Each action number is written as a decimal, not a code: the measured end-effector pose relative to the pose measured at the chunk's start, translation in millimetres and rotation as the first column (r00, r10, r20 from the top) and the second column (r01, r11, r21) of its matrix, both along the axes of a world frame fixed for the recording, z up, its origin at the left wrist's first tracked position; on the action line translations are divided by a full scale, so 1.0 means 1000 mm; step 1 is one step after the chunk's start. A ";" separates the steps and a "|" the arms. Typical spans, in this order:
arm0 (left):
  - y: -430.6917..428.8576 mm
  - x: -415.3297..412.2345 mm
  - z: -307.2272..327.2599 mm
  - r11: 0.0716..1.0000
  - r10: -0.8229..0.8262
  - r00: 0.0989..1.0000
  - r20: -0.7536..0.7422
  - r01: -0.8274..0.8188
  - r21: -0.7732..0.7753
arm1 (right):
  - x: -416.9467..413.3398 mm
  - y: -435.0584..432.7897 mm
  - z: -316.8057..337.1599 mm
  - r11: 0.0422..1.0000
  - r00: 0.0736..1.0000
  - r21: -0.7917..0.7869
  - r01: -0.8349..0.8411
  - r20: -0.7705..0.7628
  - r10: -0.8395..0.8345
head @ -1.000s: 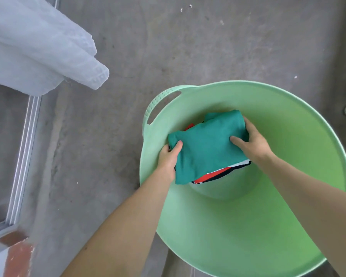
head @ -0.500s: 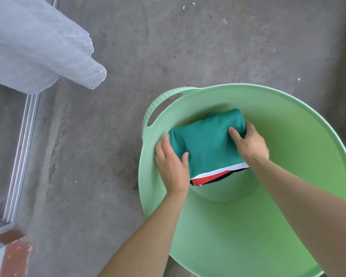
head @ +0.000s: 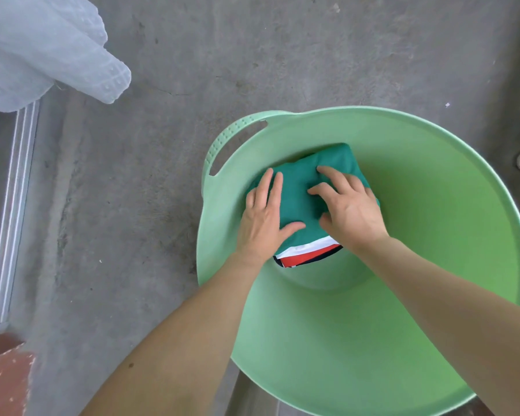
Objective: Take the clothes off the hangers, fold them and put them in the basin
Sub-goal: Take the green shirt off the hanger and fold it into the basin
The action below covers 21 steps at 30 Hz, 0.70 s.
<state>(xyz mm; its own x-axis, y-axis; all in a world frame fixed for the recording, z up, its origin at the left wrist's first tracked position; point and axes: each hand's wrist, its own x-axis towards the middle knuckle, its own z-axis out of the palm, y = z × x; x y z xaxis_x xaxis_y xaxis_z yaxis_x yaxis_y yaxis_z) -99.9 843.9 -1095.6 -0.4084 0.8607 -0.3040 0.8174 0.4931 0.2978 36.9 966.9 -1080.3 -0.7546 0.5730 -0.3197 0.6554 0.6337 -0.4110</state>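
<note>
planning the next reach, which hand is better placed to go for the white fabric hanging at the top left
Probably left. The left hand lies flat on the left edge of the folded green garment, on the side toward the white fabric. The right hand presses the garment farther right, inside the basin.

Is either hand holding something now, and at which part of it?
Nothing is gripped. The left hand and the right hand both press down on the top of the folded green garment in the basin.

Floor (head: 168, 70): bare grey concrete, stained, evenly lit.
Frame (head: 14, 205): pale metal rails along floor's left edge.
Tile (head: 9, 382): reddish-brown, floor's near-left corner.
</note>
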 end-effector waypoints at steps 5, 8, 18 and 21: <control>-0.014 0.022 -0.018 0.990 -0.012 0.996 -0.091 0.000 -0.139 | 0.002 0.001 -0.006 0.996 0.975 -0.048 -0.082 0.204 0.090; -0.011 0.038 -0.029 0.977 -0.006 0.994 -0.112 -0.019 -0.214 | 0.006 -0.003 -0.016 0.998 0.961 -0.051 -0.041 0.271 0.054; 0.004 0.039 -0.049 0.915 -0.011 0.996 -0.087 -0.025 -0.403 | -0.004 -0.003 -0.039 0.993 0.927 -0.117 -0.003 0.373 0.046; 0.004 0.039 -0.042 0.903 -0.017 0.996 -0.085 -0.022 -0.428 | -0.006 -0.003 -0.034 0.991 0.916 -0.130 0.004 0.399 0.049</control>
<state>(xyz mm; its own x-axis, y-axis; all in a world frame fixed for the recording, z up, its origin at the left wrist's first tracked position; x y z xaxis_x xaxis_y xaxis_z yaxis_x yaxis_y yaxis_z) -60.6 847.9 -1137.4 -0.4510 0.6541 -0.6072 0.8288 0.5593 -0.0131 31.2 963.8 -1114.1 -0.5601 0.4927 -0.6660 0.7677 0.6107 -0.1939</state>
